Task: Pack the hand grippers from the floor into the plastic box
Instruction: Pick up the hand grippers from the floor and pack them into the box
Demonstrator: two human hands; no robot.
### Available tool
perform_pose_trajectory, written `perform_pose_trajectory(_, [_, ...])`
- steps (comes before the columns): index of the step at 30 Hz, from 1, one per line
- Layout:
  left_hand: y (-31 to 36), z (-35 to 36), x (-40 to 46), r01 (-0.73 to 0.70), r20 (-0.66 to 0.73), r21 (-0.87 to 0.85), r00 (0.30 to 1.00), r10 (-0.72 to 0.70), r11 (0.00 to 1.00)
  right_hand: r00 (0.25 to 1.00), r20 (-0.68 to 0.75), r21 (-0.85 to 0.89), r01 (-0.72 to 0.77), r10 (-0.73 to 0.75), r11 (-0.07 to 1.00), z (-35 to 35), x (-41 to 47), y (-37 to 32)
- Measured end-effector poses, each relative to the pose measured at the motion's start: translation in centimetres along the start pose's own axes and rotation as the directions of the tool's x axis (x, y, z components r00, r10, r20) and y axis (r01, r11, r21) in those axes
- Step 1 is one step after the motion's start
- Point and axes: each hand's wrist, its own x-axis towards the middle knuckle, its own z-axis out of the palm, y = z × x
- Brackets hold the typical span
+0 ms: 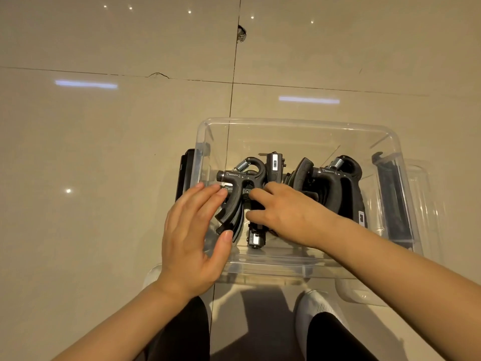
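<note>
Several hand grippers (239, 183) already lie inside the clear plastic box (299, 126) on the floor, packed side by side, probably to save room. The left hand (192, 238) hovers with fingers straight; the right hand (283, 212) presses the left stack, apparently settling it.

No text legible: the scale printed along the top arm of the far-left hand gripper (240, 175) in the plastic box (299, 126) is too small to read, and the white labels on the counter units (273, 162) show only blurred dark marks.
</note>
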Motion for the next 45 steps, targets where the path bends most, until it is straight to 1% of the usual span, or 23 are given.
perform_pose_trajectory(2, [0.0, 0.0, 0.0, -0.002, -0.001, 0.002, 1.0, 0.002, 1.0, 0.999, -0.011, -0.038, 0.032, -0.033, 0.999, 0.2, -0.1, -0.3])
perform_pose_trajectory(5, [0.0, 0.0, 0.0, -0.007, -0.007, -0.009, 1.0, 0.007, 1.0, 0.993, -0.032, 0.016, 0.115, -0.114, 0.993, 0.1, -0.8, -1.2])
perform_pose_trajectory(7, [0.0, 0.0, 0.0, -0.012, -0.006, -0.012, 1.0, 0.012, 1.0, 0.991, -0.048, 0.029, 0.129, -0.127, 0.991, 0.5, -1.1, -1.5])
perform_pose_trajectory(9, [0.1, 0.1, 0.0, -0.012, 0.0, -0.006, 1.0, 0.012, 1.0, 0.993, -0.049, 0.059, 0.111, -0.108, 0.992, 0.9, -1.1, -1.2])
perform_pose_trajectory(13, [0.1, -0.1, 0.0, -0.014, 0.006, 0.005, 1.0, 0.014, 1.0, 0.992, -0.076, 0.072, 0.107, -0.102, 0.992, 1.5, -1.0, -0.9])
perform_pose_trajectory(17, [0.1, -0.1, 0.1, -0.016, 0.023, 0.013, 1.0, 0.016, 1.0, 0.995, -0.084, 0.084, 0.067, -0.06, 0.994, 1.7, -1.5, -1.1])
perform_pose_trajectory(19, [0.0, -0.1, 0.0, -0.017, 0.03, 0.025, 0.999, 0.017, 1.0, 0.996, -0.089, 0.129, 0.044, -0.033, 0.991, 1.5, -1.7, -1.4])
perform_pose_trajectory(21, [-0.1, -0.1, -0.1, -0.031, 0.024, 0.041, 0.999, 0.03, 0.999, 0.996, -0.085, 0.21, 0.003, 0.015, 0.978, 0.9, -2.5, -1.2])
perform_pose_trajectory(22, [-0.2, 0.0, -0.1, -0.035, 0.025, 0.049, 0.999, 0.034, 0.998, 0.993, -0.093, 0.244, -0.047, 0.072, 0.969, 0.5, -3.3, -0.8])
perform_pose_trajectory(23, [-0.2, 0.0, -0.1, -0.038, 0.026, 0.056, 0.999, 0.036, 0.998, 0.981, -0.113, 0.255, -0.126, 0.159, 0.959, 0.2, -4.4, 0.0])
perform_pose_trajectory(25, [-0.3, 0.1, -0.2, -0.04, 0.022, 0.059, 0.999, 0.039, 0.997, 0.927, -0.126, 0.209, -0.324, 0.354, 0.922, 0.1, -7.5, 1.8])
perform_pose_trajectory(26, [-0.3, 0.2, -0.2, -0.04, 0.021, 0.062, 0.999, 0.039, 0.997, 0.901, -0.105, 0.17, -0.401, 0.421, 0.9, 0.2, -9.0, 2.5])
perform_pose_trajectory(27, [-0.4, 0.3, -0.2, -0.041, 0.025, 0.064, 0.999, 0.04, 0.997, 0.886, -0.069, 0.128, -0.448, 0.458, 0.885, 0.4, -10.1, 2.8])
perform_pose_trajectory(29, [-0.4, 0.3, -0.3, -0.046, 0.036, 0.065, 0.998, 0.043, 0.997, 0.879, -0.037, 0.078, -0.472, 0.475, 0.878, 1.3, -11.0, 3.1])
perform_pose_trajectory(35, [-0.4, 0.1, -0.3, -0.039, 0.042, 0.074, 0.998, 0.036, 0.996, 0.874, -0.097, 0.069, -0.472, 0.477, 0.879, 1.4, -10.3, 3.3])
perform_pose_trajectory(39, [-0.4, 0.1, -0.3, -0.018, 0.046, 0.065, 0.999, 0.015, 0.998, 0.866, -0.082, 0.072, -0.488, 0.492, 0.87, 1.6, -10.5, 3.3])
perform_pose_trajectory(42, [-0.5, 0.0, -0.2, -0.039, 0.08, 0.089, 0.996, 0.032, 0.995, 0.876, 0.009, 0.124, -0.48, 0.483, 0.868, 0.8, -10.9, 3.1])
perform_pose_trajectory(43, [-0.5, 0.0, 0.0, -0.055, 0.116, 0.114, 0.992, 0.042, 0.992, 0.86, 0.055, 0.202, -0.507, 0.508, 0.838, 0.1, -11.3, 3.0])
perform_pose_trajectory(45, [-0.5, -0.4, 0.4, -0.057, 0.227, 0.181, 0.974, 0.015, 0.982, 0.793, 0.193, 0.366, -0.604, 0.577, 0.708, -2.2, -11.8, 2.5])
